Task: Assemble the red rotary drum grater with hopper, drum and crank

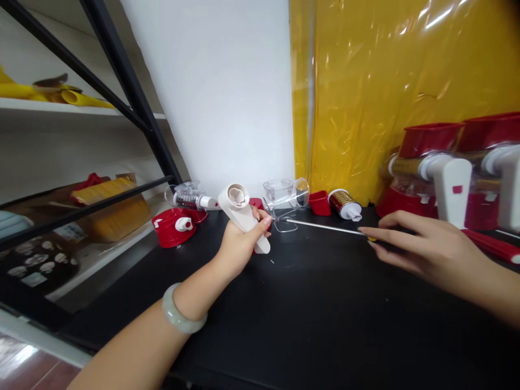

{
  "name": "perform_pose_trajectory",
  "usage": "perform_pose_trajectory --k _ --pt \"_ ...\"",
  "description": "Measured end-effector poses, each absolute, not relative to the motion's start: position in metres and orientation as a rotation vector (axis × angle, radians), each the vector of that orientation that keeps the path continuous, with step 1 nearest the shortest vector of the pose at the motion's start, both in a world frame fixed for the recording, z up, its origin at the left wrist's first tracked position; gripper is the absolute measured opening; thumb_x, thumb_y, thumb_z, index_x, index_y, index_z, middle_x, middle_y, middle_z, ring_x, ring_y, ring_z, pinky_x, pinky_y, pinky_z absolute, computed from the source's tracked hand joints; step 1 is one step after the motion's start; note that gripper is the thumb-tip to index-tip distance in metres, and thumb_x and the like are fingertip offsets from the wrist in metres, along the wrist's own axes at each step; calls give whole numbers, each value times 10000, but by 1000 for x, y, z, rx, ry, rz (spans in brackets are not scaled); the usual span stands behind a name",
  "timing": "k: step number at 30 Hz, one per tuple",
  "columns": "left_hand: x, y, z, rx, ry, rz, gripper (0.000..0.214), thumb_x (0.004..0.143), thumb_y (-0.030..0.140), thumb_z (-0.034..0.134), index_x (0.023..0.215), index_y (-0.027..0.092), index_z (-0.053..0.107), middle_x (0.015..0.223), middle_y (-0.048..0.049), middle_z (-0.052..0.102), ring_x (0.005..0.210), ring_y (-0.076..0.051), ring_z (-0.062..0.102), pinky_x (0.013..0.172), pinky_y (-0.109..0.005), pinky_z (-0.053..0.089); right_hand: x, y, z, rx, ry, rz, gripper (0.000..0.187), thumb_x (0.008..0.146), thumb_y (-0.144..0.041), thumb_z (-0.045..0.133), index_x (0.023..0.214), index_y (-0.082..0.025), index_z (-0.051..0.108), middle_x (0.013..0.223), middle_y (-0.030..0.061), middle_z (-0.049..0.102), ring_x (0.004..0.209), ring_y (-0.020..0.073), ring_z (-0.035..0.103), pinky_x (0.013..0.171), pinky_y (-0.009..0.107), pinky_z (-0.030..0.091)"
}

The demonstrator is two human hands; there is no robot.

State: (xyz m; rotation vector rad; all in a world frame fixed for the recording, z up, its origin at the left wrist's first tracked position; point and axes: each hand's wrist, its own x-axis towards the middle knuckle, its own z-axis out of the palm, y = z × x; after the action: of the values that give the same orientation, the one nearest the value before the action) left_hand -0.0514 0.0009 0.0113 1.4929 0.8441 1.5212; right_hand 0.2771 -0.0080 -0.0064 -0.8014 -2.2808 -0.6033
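1. One red base [174, 234] with a white knob, standing toward the left of the black worktop [309, 314].
2. One left hand [242, 236], wearing a pale bangle [176, 317] at the wrist; its fingers are closing round a white arm piece.
3. One white arm piece [239, 215], leaning in that grip above the worktop, its round socket showing at the upper end.
4. One clear hopper [278, 190], resting behind, with a bent wire piece [287, 231] lying in front of it.
5. One slim metal shaft [325, 227], reaching from near the wire piece across to the right hand; whether its tip is touching anything, one cannot tell.
6. One red cup [319, 203] and one metal grating drum [344, 205], lying side by side at the back.
7. One right hand [430, 246], its fingers pinching narrowly at the shaft's near end and hiding most of it.
8. Two assembled graters [453, 184], standing farthest right.
9. Step in hand, by judgement: piece and shaft are being managed together; the next move is calling for a steady left grip and careful aiming of the tip.
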Motion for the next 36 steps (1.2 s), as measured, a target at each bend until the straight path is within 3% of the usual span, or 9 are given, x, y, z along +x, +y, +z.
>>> perform_pose_trajectory --k 23,36 --pt "-51 2 7 1490 831 1552 270 749 241 772 789 180 512 803 40 586 648 -67 562 608 -177 521 277 -8 -11 -794 -2311 -623 238 928 -233 552 1134 -219 671 940 52 628 756 159 636 643 295 499" --pt "-50 -2 12 1633 964 1568 254 735 286 763 753 178 534 772 20 615 639 -105 577 622 -242 528 274 -7 -11 -780 -2333 -656 231 935 -232 557 1145 -218 650 933 37 610 735 131 622 615 259 480"
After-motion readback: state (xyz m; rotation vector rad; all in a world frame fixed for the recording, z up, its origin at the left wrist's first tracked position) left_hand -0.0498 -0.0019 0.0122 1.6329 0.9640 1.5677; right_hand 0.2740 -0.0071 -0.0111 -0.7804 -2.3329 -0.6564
